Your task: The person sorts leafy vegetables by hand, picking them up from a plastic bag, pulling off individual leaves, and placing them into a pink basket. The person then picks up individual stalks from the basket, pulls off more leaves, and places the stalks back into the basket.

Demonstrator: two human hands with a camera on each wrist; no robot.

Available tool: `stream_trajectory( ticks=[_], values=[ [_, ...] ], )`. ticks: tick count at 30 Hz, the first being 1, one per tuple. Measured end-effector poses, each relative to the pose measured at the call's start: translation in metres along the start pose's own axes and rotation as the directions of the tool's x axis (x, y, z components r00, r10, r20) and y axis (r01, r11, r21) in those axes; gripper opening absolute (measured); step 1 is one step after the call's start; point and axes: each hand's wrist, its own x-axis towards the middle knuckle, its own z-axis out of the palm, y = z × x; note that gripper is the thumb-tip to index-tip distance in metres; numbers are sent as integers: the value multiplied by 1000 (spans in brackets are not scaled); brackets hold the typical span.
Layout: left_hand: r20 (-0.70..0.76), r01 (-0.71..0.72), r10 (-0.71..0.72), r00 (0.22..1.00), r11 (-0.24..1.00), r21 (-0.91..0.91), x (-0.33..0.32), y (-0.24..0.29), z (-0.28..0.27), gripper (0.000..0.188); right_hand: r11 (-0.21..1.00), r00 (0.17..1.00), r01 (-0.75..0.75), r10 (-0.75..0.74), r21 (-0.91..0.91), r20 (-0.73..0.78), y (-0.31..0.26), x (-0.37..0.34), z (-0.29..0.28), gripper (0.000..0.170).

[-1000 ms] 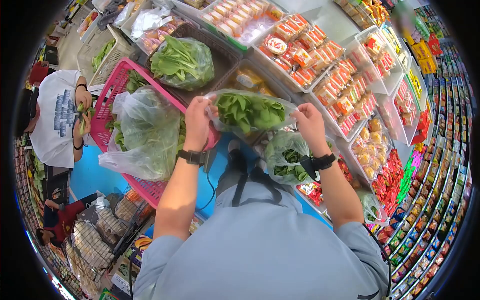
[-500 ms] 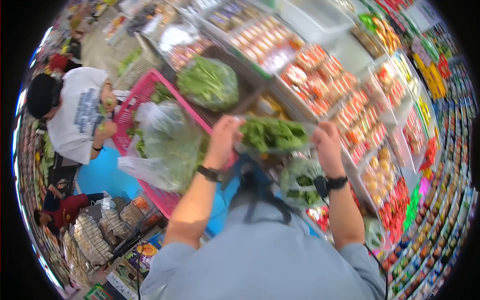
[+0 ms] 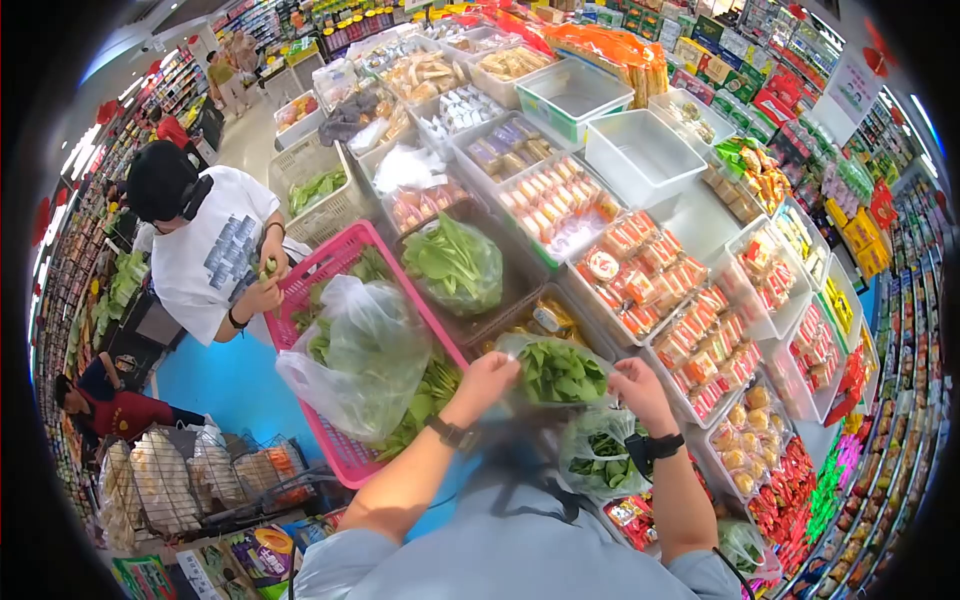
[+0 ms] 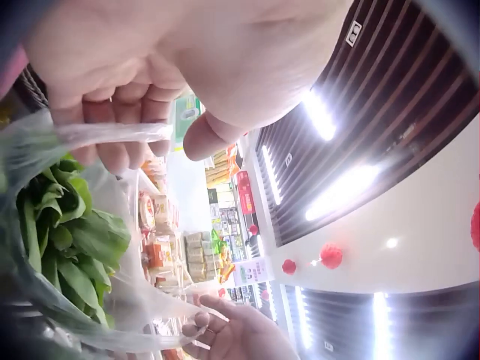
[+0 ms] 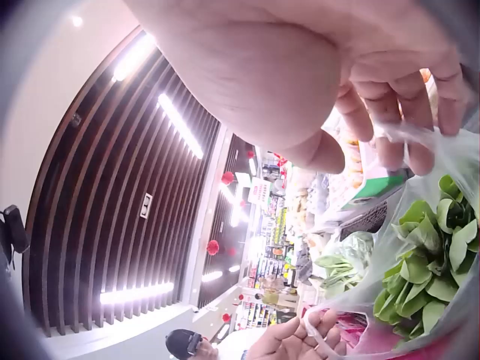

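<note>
A clear plastic bag with leafy greens [image 3: 563,372] is stretched between both hands. My left hand [image 3: 486,385] grips one side of its rim, and my right hand [image 3: 643,392] grips the other. In the left wrist view the greens [image 4: 71,240] lie inside the bag, below the curled fingers of the left hand [image 4: 142,82]. In the right wrist view the plastic runs up to the fingers of the right hand [image 5: 375,82], with green leaves [image 5: 427,270] beneath.
A pink basket [image 3: 335,452] with greens and a large plastic bag [image 3: 365,345] stands at the left. Bagged greens [image 3: 452,268] lie in a dark crate beyond. Another bag of greens [image 3: 600,455] hangs below my hands. Trays of packaged snacks [image 3: 635,275] are at the right; a person [image 3: 215,250] stands left.
The head view has tilted up, showing more of the shop. Both hands still hold the bag, which appears lower in the picture, with the hands somewhat closer together.
</note>
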Motion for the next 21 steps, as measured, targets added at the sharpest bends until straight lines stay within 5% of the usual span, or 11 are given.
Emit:
stream_trajectory(
  ticks=[2,6,10,11,17,21],
  values=[
    [-69,-120,123,990,992,45,-11,-23,4,24,993,999,-30,31,-115,11,8,-19,-5,32],
    [-192,-216,221,956,975,48,-53,-36,12,48,954,966,197,-228,-227,-119,-3,-71,-2,23],
    [-217,-246,249,944,968,38,-104,-46,20,45,946,960,280,-276,164,-48,-18,-126,23,16],
    [-215,-280,280,936,960,31,-114,-61,22,41,962,978,202,-209,185,21,-20,-143,32,16],
    [-175,44,-60,983,995,-93,-207,-65,31,22,989,913,-53,-10,142,409,-3,-198,88,17],
    [-206,-19,34,978,997,78,-236,-97,27,52,970,896,234,-240,62,373,18,-206,103,34]
  ],
)
